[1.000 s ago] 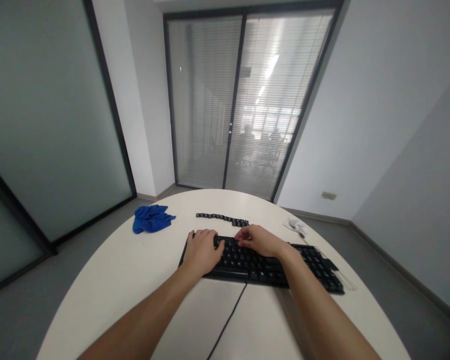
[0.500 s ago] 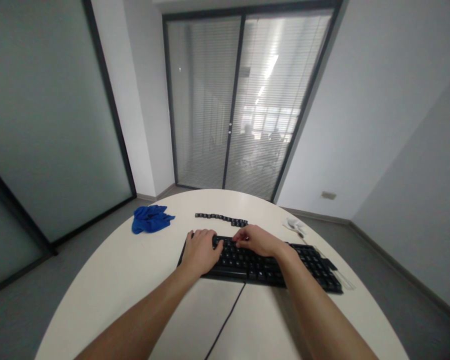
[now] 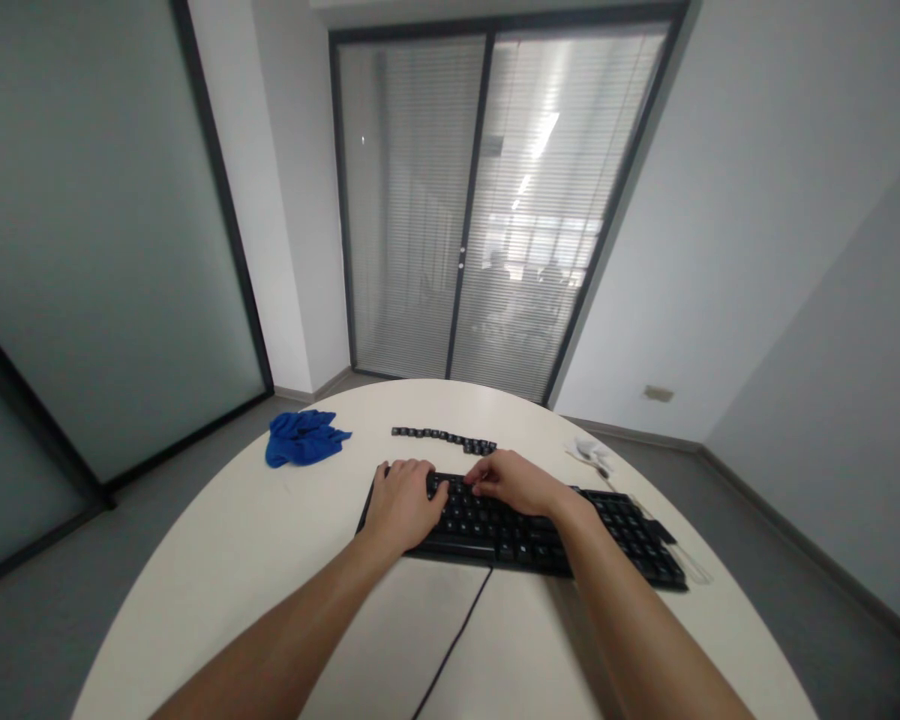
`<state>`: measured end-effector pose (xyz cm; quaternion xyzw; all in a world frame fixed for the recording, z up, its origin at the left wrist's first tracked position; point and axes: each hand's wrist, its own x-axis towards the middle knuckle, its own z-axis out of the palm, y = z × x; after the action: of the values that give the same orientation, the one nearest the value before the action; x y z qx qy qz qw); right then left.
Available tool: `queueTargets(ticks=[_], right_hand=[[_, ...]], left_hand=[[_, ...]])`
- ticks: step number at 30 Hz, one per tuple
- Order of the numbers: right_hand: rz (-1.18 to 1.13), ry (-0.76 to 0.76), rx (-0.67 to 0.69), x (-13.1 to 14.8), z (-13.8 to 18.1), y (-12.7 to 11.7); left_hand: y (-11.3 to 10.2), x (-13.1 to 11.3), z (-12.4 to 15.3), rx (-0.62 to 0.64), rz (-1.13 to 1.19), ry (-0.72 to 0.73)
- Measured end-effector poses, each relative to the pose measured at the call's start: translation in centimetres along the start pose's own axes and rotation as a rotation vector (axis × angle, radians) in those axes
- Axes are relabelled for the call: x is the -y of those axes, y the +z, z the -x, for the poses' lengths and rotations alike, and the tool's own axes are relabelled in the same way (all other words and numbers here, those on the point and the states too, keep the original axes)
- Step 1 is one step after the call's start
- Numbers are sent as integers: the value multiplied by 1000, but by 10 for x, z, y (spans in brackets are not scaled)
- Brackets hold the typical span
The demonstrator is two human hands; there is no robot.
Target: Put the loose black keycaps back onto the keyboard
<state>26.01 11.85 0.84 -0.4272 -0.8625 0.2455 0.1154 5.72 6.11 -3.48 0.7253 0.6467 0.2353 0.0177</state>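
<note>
A black keyboard (image 3: 457, 545) lies across the round table, its cable (image 3: 450, 650) running toward me. My left hand (image 3: 405, 505) grips the keyboard's left end, fingers over the far edge and thumb on the keys. Over the upper key rows, my right hand (image 3: 514, 482) is closed in a pinch with fingertips down at the keys. Whatever sits between those fingertips is too small to make out. Beyond the keyboard, a row of loose black keycaps (image 3: 435, 434) lies on the table, with a short second row of keycaps (image 3: 478, 449) at its right end.
A crumpled blue cloth (image 3: 305, 438) lies on the table (image 3: 217, 560) at the left. Behind the keyboard's right side are a small white bundle (image 3: 591, 452) and a thin wire tool (image 3: 690, 562). Glass panels with blinds (image 3: 412, 220) stand beyond the table.
Both hands stay in nearly the same places on the keyboard. The whole view has shifted very slightly.
</note>
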Motion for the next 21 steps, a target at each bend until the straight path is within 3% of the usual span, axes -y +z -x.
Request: queueTargets(ticks=[21], right_hand=[[41, 21, 1, 5, -2, 3]], left_hand=[[0, 0, 0, 2, 0, 7]])
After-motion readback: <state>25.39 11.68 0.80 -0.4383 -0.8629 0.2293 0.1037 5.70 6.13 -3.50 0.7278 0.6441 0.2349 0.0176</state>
